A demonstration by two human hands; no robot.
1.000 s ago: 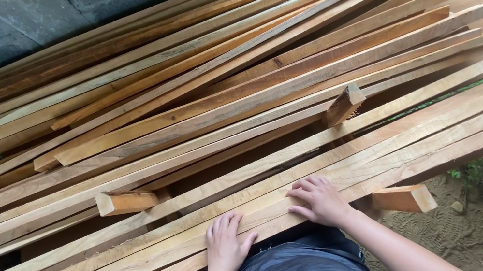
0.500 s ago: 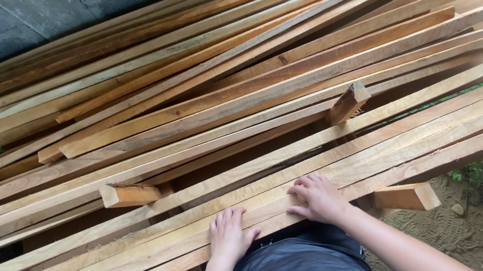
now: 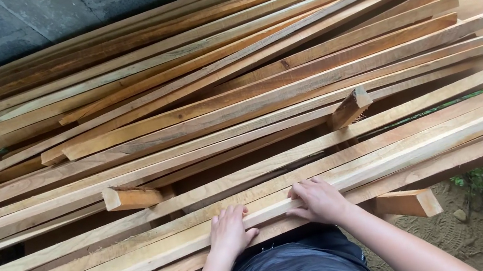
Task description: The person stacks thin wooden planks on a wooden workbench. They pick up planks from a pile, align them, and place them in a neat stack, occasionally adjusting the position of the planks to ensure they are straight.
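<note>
Both hands rest palm-down, fingers spread flat and gripping nothing, on a long pale wooden batten [image 3: 391,158] at the near edge of the stack of timber strips [image 3: 232,84]. The left hand [image 3: 230,231] lies just beside the right hand [image 3: 318,200], both pressing the same batten. Its long axis runs from lower left to upper right, the far end pointing up to the right. A short offcut block [image 3: 349,108] sits tilted on the stack beyond the hands; another block [image 3: 131,198] lies left of it.
</note>
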